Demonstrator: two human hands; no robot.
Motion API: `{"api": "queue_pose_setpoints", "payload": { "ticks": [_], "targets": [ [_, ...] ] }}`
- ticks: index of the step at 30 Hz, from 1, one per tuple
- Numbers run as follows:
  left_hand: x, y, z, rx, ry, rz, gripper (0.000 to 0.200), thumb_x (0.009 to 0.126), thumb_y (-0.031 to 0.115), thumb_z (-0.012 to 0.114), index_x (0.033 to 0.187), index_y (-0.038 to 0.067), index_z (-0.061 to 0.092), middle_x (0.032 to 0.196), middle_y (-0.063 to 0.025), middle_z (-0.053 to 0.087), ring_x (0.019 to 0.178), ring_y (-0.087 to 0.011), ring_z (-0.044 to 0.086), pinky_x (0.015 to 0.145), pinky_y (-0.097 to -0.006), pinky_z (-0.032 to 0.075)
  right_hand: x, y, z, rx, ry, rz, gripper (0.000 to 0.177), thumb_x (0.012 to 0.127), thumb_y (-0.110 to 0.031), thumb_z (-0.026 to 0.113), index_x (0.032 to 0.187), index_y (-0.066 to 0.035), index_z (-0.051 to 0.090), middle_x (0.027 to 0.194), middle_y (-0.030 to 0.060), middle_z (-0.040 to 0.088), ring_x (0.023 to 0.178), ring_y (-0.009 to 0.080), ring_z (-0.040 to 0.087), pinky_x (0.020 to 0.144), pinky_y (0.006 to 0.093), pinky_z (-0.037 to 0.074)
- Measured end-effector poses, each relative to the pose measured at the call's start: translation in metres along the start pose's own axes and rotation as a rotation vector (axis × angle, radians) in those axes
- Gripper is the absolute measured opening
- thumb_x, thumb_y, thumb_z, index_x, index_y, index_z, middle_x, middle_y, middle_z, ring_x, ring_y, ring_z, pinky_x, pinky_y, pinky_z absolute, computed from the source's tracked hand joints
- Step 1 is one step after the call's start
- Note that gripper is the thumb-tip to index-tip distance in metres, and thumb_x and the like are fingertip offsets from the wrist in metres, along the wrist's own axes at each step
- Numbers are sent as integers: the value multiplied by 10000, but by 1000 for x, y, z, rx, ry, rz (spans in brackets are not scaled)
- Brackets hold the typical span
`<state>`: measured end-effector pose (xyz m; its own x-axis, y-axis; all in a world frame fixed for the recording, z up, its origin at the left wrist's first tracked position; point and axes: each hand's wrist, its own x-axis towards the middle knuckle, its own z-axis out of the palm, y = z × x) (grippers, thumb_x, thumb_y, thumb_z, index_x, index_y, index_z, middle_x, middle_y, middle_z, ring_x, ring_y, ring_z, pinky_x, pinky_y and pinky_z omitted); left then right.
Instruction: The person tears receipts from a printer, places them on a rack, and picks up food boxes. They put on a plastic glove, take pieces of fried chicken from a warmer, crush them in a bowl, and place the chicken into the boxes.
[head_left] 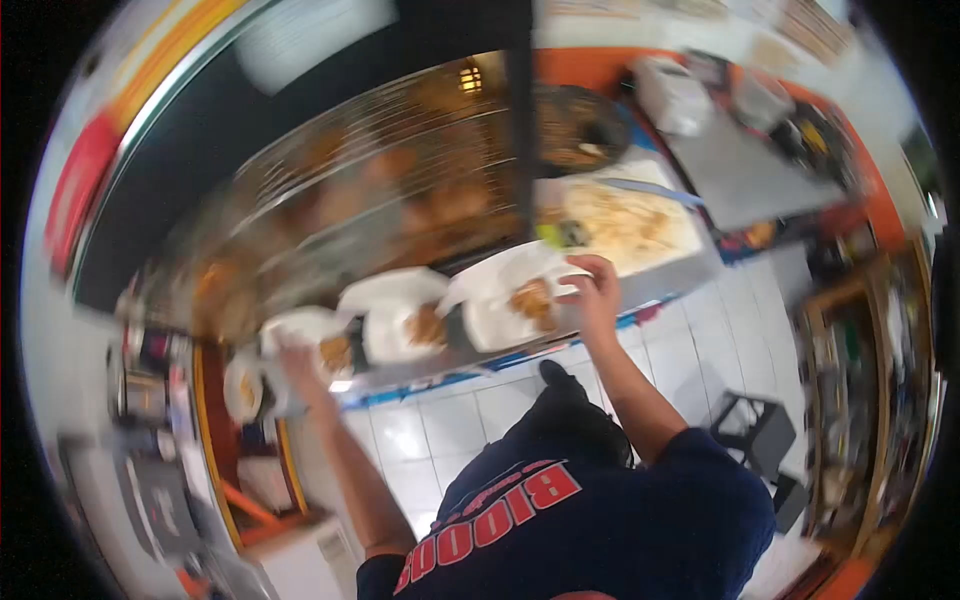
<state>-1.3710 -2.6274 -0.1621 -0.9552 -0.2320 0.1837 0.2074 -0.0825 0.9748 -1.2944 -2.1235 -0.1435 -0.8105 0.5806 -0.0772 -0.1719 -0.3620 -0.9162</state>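
Three sheets of white wrapping paper lie in a row along the counter's front edge, each with a portion of browned food. My right hand pinches the right edge of the nearest-right wrapping paper, beside its food portion. The middle wrapping paper holds another food portion, and neither hand touches it. My left hand is smeared by motion at the left wrapping paper, close to its food portion. Its fingers cannot be made out, nor whether it grips the paper.
A glass display case with wire racks stands behind the papers. To the right are a white cutting board with food bits, a knife and a dark round pan. A black stool stands on the tiled floor.
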Motion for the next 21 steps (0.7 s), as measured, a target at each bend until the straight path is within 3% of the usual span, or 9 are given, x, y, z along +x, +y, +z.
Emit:
{"api": "queue_pose_setpoints", "payload": {
  "ticks": [1,5,9,12,14,17,18,20,21],
  "targets": [
    [-68,64,53,367,25,58,633,1053,329,483,1608,123,258,1628,-103,319,1457,-263,358,1220,-416,244,-30,-4,29,26,-47,8,319,902,-25,578,1216,-61,534,1239,129,635,900,213,675,629,340,602],
    [-188,18,-39,225,-41,-147,346,1019,196,595,1309,14,639,1327,-123,647,1239,-200,582,1075,-340,432,-148,35,112,136,-396,400,297,950,-175,608,1229,-98,538,1266,154,644,966,248,688,603,349,587],
    [-257,27,-130,137,93,-266,329,1001,181,622,1282,13,654,1237,-105,705,1110,-189,662,984,-329,510,-287,62,187,139,-1106,1003,455,992,-273,588,1409,-116,493,1389,175,582,1052,247,679,588,288,551],
    [-267,60,-207,167,226,-258,319,1010,162,599,1285,8,647,1251,-103,695,1148,-186,644,1015,-335,489,-335,144,205,-367,-1865,1139,583,987,-290,610,1506,-110,416,1445,177,542,1124,261,664,635,258,551],
    [-274,66,-251,165,305,-263,313,1015,147,591,1291,7,642,1270,-96,684,1177,-181,629,1035,-332,475,-363,154,244,-649,-1825,1094,704,944,-258,685,1548,-85,367,1477,183,513,1207,249,624,679,214,575],
    [-271,68,-312,168,409,-267,306,1012,148,595,1281,12,648,1267,-92,684,1181,-180,626,1039,-336,473,-372,211,289,-943,-2241,-104,653,952,-285,698,1513,-72,440,1461,166,540,1288,242,561,1041,320,461],
    [-270,65,-333,168,409,-269,310,1010,153,598,1279,7,647,1267,-94,684,1177,-182,628,1037,-336,473,-381,222,307,-937,-2264,-105,653,952,-285,698,1513,-72,440,1461,166,540,1288,242,561,1041,320,461],
    [-261,67,-376,176,402,-290,309,1006,162,604,1264,-2,652,1240,-92,695,1150,-178,636,1020,-331,476,-406,237,344,-1058,-2149,843,649,993,-412,627,1543,-133,421,1477,176,528,1340,299,516,1154,417,359],
    [-250,72,-402,182,415,-296,309,1006,162,604,1264,-2,652,1240,-92,695,1150,-178,636,1020,-331,476,-422,248,364,-1053,-2163,850,649,993,-412,627,1543,-133,421,1477,176,528,1340,299,516,1154,417,359]
  ]
}}
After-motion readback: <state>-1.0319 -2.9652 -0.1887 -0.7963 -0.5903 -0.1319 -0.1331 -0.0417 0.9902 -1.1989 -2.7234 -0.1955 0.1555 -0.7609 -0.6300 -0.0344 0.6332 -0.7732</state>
